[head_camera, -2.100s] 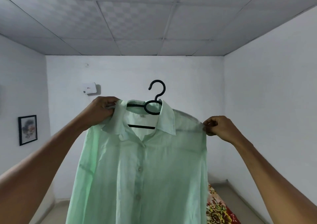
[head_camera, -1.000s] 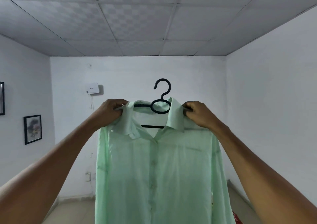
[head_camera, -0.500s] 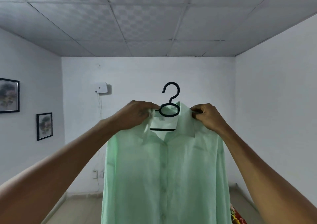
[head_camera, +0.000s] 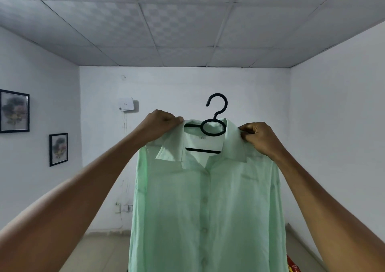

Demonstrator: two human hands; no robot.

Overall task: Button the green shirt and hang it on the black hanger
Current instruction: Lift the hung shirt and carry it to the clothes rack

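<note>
Up at eye level between my hands hangs the green shirt point(head_camera: 206, 198), draped on the black hanger point(head_camera: 214, 125). My left hand point(head_camera: 160, 125) is pinched shut on the shoulder fabric at the hanger's end; over to the right, my right hand point(head_camera: 258, 138) is clamped on the collar edge. It looks light, thin and floppy, so I'd hold it by the hanger's shoulders, not the cloth. A small neck label point(head_camera: 203, 137) sits between my hands, too tiny to read.
</note>
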